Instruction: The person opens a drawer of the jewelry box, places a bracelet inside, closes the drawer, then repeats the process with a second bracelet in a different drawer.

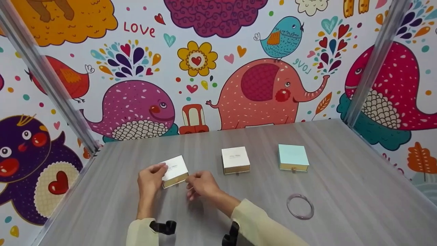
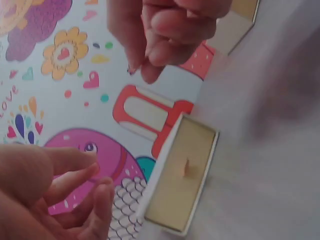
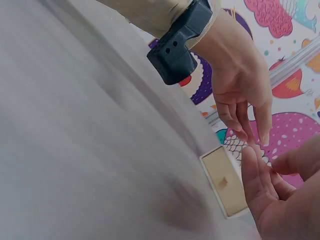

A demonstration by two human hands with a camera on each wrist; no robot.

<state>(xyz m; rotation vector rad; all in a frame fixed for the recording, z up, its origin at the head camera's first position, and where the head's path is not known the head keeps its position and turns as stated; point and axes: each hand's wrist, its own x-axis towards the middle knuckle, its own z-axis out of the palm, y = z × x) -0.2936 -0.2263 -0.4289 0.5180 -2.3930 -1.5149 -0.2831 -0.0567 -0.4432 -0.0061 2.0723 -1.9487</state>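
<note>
The box (image 1: 177,166) is the white one at the left of the table (image 1: 252,198), left hand (image 1: 149,179) at its left side, right hand (image 1: 201,184) by its near right corner. Left fingers look loosely bent, with a gap to the thumb. Right thumb and fingertips are bunched together; can't tell if there's anything tiny between them, or if either hand touches the box.

My guess: light, stiff card, smooth enough to skid on the table, corners that'd dent. I'd steady it by the left and right sides, no squeezing, and pinch the little tab (image 2: 186,167) on the gold near face, gently, since it looks flimsy.
</note>
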